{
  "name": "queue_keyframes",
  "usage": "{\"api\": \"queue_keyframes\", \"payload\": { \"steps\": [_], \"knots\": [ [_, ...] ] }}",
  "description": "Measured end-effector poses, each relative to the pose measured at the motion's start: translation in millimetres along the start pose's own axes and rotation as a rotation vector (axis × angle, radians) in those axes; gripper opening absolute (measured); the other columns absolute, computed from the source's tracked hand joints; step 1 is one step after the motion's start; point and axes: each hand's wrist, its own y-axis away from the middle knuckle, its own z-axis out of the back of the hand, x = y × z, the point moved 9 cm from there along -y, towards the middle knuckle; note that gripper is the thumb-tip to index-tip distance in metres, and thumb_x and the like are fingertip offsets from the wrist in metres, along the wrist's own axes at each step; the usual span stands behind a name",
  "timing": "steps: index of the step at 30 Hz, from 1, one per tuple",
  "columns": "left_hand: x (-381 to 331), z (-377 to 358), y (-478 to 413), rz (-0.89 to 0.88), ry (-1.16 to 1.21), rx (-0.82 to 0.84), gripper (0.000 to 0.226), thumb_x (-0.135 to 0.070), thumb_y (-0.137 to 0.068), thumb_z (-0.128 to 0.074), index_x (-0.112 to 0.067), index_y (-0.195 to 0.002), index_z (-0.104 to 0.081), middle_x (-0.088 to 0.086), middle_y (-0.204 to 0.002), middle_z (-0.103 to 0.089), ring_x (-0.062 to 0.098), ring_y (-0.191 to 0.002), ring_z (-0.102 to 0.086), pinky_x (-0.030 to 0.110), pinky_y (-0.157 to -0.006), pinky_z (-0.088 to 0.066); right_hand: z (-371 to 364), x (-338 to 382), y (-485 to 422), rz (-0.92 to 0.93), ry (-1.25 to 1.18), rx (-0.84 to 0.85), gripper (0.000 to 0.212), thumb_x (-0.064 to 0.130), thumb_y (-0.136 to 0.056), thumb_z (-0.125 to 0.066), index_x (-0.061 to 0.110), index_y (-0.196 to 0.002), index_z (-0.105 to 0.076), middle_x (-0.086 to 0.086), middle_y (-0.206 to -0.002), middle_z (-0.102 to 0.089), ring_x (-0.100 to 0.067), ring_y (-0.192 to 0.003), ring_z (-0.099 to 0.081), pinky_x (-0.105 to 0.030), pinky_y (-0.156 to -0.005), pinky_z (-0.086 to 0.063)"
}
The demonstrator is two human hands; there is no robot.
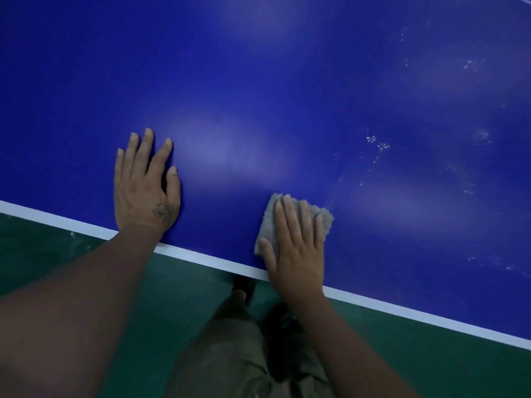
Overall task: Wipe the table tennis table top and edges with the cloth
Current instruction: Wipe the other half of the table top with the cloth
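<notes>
Nearest: green floor (43, 254), the person's trouser leg (230, 340) and a dark shoe (244, 285) just under the table's near side. White edge stripe (201, 258) runs diagonally from left to low right; both wrists cross it. Right hand (296, 248) lies flat on the grey cloth (268, 222), fingers straight and close together, pressing rather than gripping; the cloth sits on the blue table top (258, 81), just inside the near edge. Left hand (143, 185) rests flat on bare blue to the left, fingers spread, holding nothing. Risk: with only flat pressure, a pull toward the near edge could drag the cloth over the stripe and drop it on the floor; the bracing left palm could also leave prints. Room: wide open blue beyond and to both sides, nothing in the way. White specks (377, 143) farther right look unwiped, perhaps dust or scuffs, too soft to tell.
</notes>
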Motion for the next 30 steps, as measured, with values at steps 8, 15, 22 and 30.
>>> {"api": "queue_keyframes", "payload": {
  "steps": [8,15,22,30],
  "knots": [
    [-1,-2,3,0.036,0.008,-0.011,0.049,-0.033,-0.116,-0.039,-0.017,-0.162,-0.046,0.008,-0.176,-0.031,0.029,-0.166,-0.019,0.048,-0.136,-0.012,25,-53,-114,0.229,0.019,-0.006,0.073,0.056,-0.110,-0.041,0.019,-0.170,-0.025,0.002,-0.178,-0.020,-0.026,-0.166,-0.012,-0.055,-0.132,-0.012],
    [-54,-12,37,0.433,0.150,-0.053,0.055,-0.033,-0.115,-0.042,-0.010,-0.164,-0.041,0.011,-0.178,-0.024,0.029,-0.167,-0.011,0.045,-0.137,-0.004,51,-88,-211,0.034,0.020,0.030,0.074,0.054,-0.109,-0.024,0.018,-0.172,-0.011,-0.004,-0.180,-0.008,-0.033,-0.166,-0.003,-0.058,-0.132,-0.001],
    [-110,-18,81,0.660,0.370,-0.226,0.048,-0.026,-0.114,-0.047,-0.009,-0.159,-0.048,0.004,-0.170,-0.043,0.018,-0.164,-0.026,0.040,-0.136,-0.014,20,0,-49,0.623,-0.060,0.100,0.069,0.051,-0.111,-0.040,0.016,-0.169,-0.026,-0.001,-0.178,-0.020,-0.027,-0.166,-0.012,-0.058,-0.131,-0.016],
    [-179,-42,58,0.596,0.193,-0.172,0.054,-0.023,-0.113,-0.047,-0.003,-0.163,-0.041,0.012,-0.173,-0.035,0.032,-0.165,-0.021,0.051,-0.136,-0.012,55,-128,-150,0.710,0.013,0.044,0.070,0.048,-0.109,-0.048,0.017,-0.168,-0.030,-0.002,-0.176,-0.026,-0.030,-0.164,-0.019,-0.056,-0.132,-0.014]
  ]
}}
